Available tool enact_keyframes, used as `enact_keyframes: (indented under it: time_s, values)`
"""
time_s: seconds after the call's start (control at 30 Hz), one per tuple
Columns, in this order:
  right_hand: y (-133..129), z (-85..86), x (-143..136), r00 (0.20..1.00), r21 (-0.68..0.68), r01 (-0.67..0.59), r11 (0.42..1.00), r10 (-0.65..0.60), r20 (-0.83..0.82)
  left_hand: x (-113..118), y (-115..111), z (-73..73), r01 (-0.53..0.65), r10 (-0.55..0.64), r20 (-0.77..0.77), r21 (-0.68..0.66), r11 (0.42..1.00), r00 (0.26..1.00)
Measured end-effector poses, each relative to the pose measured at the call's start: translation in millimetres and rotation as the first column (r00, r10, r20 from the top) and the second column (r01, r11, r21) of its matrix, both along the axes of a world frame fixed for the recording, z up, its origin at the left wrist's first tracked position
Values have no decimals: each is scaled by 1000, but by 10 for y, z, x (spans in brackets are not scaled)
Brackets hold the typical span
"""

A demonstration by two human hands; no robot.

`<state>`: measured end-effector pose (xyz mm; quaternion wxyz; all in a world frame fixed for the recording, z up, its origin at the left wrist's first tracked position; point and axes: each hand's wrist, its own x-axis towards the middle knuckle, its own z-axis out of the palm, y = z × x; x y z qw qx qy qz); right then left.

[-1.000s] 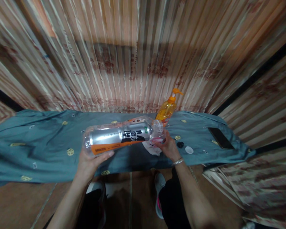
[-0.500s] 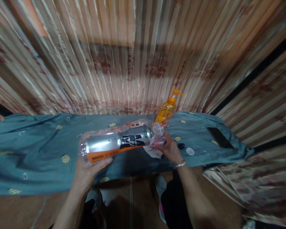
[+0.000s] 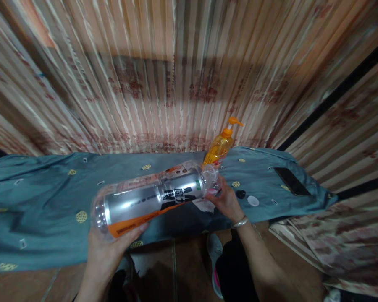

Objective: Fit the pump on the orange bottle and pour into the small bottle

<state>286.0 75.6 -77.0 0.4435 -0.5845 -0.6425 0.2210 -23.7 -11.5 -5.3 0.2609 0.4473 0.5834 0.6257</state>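
My left hand (image 3: 113,247) grips the base end of a large clear plastic bottle (image 3: 135,201) with a silver, orange and black label. The bottle lies nearly level, its uncapped neck pointing right and slightly higher than its base. At that neck my right hand (image 3: 225,201) is closed around a small clear plastic container (image 3: 216,184) with a bit of pink on it. The bottle's mouth overlaps the container in view; I cannot tell whether they touch. Behind them stands an orange pump bottle (image 3: 219,149). A white tissue-like piece (image 3: 204,205) lies below the neck.
A blue-green cloth (image 3: 50,197) with yellow prints covers the narrow table. To the right lie a small black cap-like piece (image 3: 240,194), a white disc (image 3: 253,201) and a dark phone (image 3: 291,181). A pleated patterned curtain (image 3: 151,105) hangs behind.
The large bottle's base has dropped and come nearer, moving left with my left hand, so the bottle slopes more. My right hand and the small container stay nearly in place.
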Motion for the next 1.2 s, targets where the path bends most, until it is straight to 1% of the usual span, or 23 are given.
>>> enact_keyframes:
  time_s: [0.23,0.47,0.7,0.83,1.03,1.2]
  values:
    - [-16,-44,9,999,-2,21,1000,-21,36,38,-39,44,-56,57,-50,23,998,997]
    - [-19,-41,7,999,-23,17,1000,-16,36,-47,-48,-57,-45,52,-132,51,998,990]
    - [-13,-42,0,1000,-10,14,1000,-14,11,3,-75,-39,-47,50,-86,31,998,995]
    - [-16,-27,-5,1000,7,14,1000,-14,18,6,-80,-51,-52,52,-10,-14,999,999]
    - [-16,-22,7,999,-14,20,1000,-19,35,-45,-6,-129,-13,17,-72,66,998,997]
    - [-18,-13,-1,999,13,29,999,-30,41,-27,32,-183,-21,25,-47,79,997,999]
